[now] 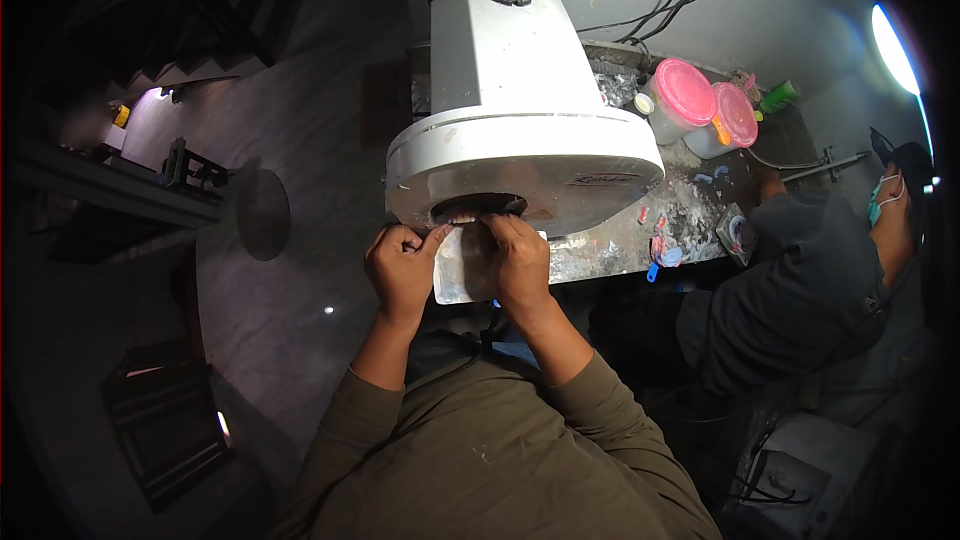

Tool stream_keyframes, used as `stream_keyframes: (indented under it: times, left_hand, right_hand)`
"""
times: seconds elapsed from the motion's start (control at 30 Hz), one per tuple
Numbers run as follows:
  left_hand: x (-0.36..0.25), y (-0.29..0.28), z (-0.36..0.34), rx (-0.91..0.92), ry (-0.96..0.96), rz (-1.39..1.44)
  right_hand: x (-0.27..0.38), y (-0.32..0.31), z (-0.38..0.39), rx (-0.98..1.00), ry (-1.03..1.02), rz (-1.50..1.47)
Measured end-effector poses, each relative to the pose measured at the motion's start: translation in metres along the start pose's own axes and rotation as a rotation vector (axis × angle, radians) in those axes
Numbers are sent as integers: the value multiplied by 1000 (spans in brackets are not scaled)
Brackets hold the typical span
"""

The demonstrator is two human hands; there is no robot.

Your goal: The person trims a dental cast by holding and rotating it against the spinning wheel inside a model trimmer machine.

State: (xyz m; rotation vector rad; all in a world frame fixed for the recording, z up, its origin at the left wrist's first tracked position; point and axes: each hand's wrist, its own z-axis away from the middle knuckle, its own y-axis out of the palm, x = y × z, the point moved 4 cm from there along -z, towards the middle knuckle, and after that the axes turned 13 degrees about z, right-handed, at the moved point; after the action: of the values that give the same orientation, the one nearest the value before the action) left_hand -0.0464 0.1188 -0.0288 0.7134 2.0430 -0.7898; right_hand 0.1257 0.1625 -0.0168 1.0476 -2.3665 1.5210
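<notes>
A white machine with a rounded housing stands on the bench in front of me. At the dark round opening in its front face sits a small denture with a row of pale teeth. My left hand pinches its left end between thumb and fingers. From the other side my right hand closes on its right end, with the fingertips partly inside the opening. Below the opening a pale, stained plate juts toward me between my wrists. The denture's lower part and back are hidden.
Two tubs with pink lids, a green can and a blue-handled tool are on the messy bench. A co-worker in a dark shirt sits close on my right. Black cables hang behind.
</notes>
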Motion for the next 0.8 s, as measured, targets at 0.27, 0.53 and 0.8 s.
stream_keyframes:
  times: [0.27,0.53,0.8]
  left_hand:
    - [-3,-2,1,39,-3,4]
    - [-20,-6,4,189,119,-10]
    - [-18,-7,6,314,228,45]
  right_hand:
    - [-5,1,1,16,28,-39]
    - [-1,-8,3,-44,-51,-46]
    - [2,-19,9,-74,-163,-93]
